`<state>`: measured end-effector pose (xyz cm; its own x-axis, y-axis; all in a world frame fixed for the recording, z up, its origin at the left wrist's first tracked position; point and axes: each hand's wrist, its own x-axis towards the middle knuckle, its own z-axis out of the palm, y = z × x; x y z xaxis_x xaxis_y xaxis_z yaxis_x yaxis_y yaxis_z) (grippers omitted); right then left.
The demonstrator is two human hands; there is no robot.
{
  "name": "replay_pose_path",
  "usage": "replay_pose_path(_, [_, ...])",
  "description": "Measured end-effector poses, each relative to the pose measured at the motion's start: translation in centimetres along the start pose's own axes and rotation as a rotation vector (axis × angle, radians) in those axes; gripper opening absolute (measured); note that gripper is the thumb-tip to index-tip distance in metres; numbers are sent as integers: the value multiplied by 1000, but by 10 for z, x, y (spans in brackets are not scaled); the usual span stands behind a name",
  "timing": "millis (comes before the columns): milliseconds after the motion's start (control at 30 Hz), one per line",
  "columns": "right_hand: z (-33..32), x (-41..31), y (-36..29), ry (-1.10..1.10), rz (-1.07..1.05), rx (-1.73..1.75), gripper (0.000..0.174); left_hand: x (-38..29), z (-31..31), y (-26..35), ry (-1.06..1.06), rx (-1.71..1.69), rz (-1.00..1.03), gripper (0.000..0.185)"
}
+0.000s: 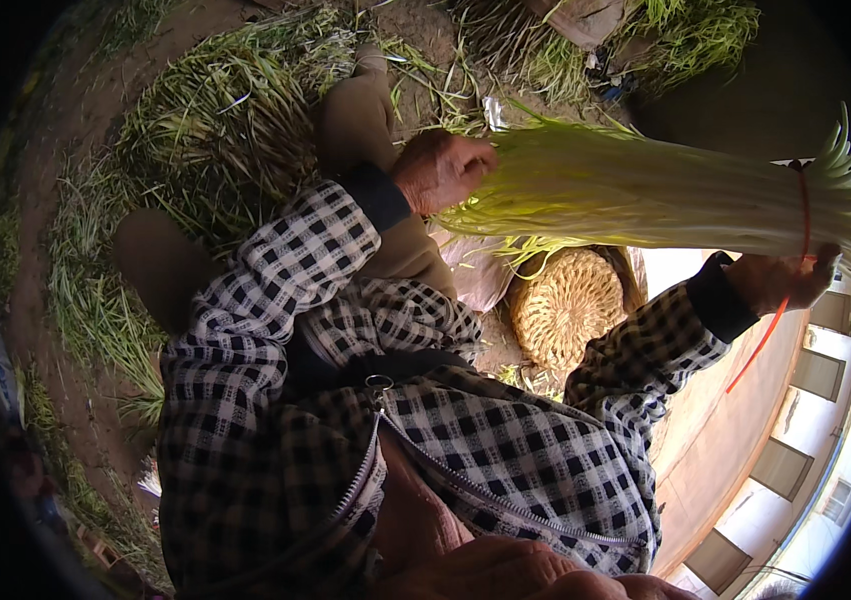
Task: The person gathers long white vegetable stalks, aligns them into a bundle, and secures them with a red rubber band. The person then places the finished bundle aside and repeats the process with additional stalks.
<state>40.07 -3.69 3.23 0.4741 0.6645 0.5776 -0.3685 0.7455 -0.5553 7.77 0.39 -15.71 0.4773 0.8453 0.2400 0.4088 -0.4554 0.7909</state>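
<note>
A thick bundle of pale-stemmed leafy greens [658, 187], perhaps garlic chives or a similar vegetable, lies crosswise before me. Its white stem ends fan out at the right, and its yellow-green leaf tips point left. Around the stems near the right end runs a narrow red tie [805, 202]. My right hand [785, 281] is closed on the tie just below the bundle, and the loose tail hangs beneath my fingers. At the leaf tips, my left hand [446, 169] has its fingers curled. Whether it pinches any leaves is hidden.
Below the bundle stands a round woven straw stool [568, 304]. Heaps of loose green leaves [238, 135] cover the ground around my legs. More greens [695, 45] lie at the top right. A pale building [808, 420] appears along the right rim.
</note>
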Motion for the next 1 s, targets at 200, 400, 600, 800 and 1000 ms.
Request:
replay_pose_path(200, [0,-1,-1,31,49,5,48,-11,45,8,-80,116,-13,15])
replay_pose_path(400, [-5,2,0,0,28,17,48,-8,62,-3,61,65,-46,13])
replay_pose_path(600, [11,-9,6,22,-24,-69,52,-8,65,-7,-22,-80,-43,12])
replay_pose_path(800, [7,-8,5,16,-5,-64,52,-12,74,-15,-56,-532,-227,11])
replay_pose_path(1000, [7,-12,7,16,-7,-80,48,-14,65,-11,-2,-162,-120,11])
